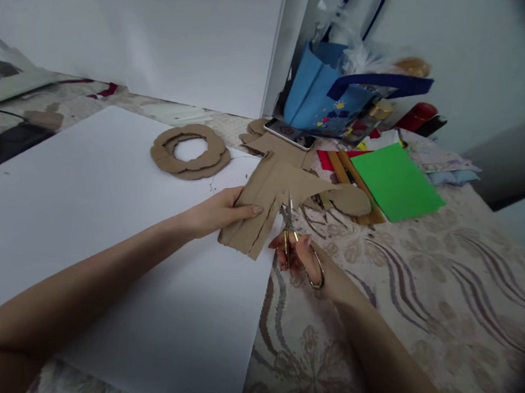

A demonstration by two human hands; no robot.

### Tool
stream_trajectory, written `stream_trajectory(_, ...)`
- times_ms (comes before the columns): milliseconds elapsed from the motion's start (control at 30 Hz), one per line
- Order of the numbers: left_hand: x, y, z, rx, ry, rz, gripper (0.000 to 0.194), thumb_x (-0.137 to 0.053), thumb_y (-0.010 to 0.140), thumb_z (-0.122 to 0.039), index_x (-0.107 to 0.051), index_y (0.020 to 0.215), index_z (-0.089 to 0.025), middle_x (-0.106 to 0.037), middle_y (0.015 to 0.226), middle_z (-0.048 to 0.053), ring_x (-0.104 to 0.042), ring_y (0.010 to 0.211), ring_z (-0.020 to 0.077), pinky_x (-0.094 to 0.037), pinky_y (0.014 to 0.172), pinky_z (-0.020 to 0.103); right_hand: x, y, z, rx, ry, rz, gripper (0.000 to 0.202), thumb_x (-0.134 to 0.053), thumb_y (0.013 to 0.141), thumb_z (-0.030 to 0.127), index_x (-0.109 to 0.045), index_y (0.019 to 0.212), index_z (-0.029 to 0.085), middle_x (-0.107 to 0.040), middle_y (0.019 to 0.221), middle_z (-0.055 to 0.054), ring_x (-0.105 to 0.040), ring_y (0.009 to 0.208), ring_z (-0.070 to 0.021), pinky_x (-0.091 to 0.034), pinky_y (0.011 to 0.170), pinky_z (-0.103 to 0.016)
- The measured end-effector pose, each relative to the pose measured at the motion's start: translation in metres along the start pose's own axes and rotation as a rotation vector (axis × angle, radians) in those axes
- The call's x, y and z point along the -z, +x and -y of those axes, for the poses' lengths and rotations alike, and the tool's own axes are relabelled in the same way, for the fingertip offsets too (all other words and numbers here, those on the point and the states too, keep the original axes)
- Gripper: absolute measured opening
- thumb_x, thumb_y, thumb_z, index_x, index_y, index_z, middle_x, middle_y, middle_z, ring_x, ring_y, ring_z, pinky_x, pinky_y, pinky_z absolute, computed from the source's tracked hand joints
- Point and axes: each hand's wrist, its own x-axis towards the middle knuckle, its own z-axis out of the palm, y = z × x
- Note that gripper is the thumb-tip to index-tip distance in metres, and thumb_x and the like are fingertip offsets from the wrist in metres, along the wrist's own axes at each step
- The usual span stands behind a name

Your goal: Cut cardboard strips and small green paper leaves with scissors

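While our left hand (225,213) pins the cardboard piece (269,197) flat at the edge of the white sheet (106,220), our right hand (305,257) grips the small gold scissors (289,232), blades nosed into a slit. We reckon we're partway: a couple of slits are cut, more edge is uncut. A finished-looking cardboard ring (191,151) lies further back, the green paper (395,180) sits untouched to the right.
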Motion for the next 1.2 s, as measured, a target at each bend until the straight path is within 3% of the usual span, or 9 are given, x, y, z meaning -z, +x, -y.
stream_trajectory(367,0.026,-0.004,-0.018,0.069,0.110,0.246,0.030,-0.063,0.079,-0.034,-0.058,0.102,-0.015,-0.067,0.095,0.007,-0.062,0.079,0.0150,-0.050,0.069,0.026,0.012,0.023,-0.004,0.051,-0.031,0.161,0.069,-0.024,0.079,0.078,-0.058,0.088,0.019,-0.050,0.065,0.000,-0.046,0.052,-0.0119,-0.037,0.046,-0.024)
stream_trajectory(600,0.048,-0.004,-0.020,0.073,0.226,0.374,0.029,-0.066,0.075,-0.038,-0.063,0.092,-0.015,-0.067,0.084,0.006,-0.061,0.070,0.0153,-0.047,0.058,0.021,0.009,0.021,0.006,-0.043,-0.039,0.315,0.070,-0.023,0.077,0.079,-0.057,0.096,0.021,-0.053,0.068,-0.001,-0.042,0.049,-0.0117,-0.034,0.043,-0.025)
stream_trajectory(900,0.059,-0.002,-0.020,0.108,0.228,0.433,0.027,-0.068,0.072,-0.038,-0.067,0.089,-0.017,-0.070,0.083,0.006,-0.063,0.069,0.0173,-0.051,0.060,0.024,-0.009,0.014,0.021,-0.015,-0.034,0.249,0.057,-0.027,0.084,0.071,-0.047,0.074,0.019,-0.043,0.059,0.002,-0.041,0.051,-0.0109,-0.034,0.049,-0.025)
stream_trajectory(1200,0.062,0.000,-0.017,0.097,0.226,0.459,0.028,-0.066,0.075,-0.039,-0.067,0.093,-0.018,-0.071,0.088,0.006,-0.064,0.071,0.0166,-0.050,0.063,0.024,-0.011,0.019,0.007,-0.021,-0.109,0.137,0.053,-0.034,0.085,0.068,-0.042,0.065,0.019,-0.042,0.054,0.003,-0.039,0.047,-0.0098,-0.029,0.044,-0.024)
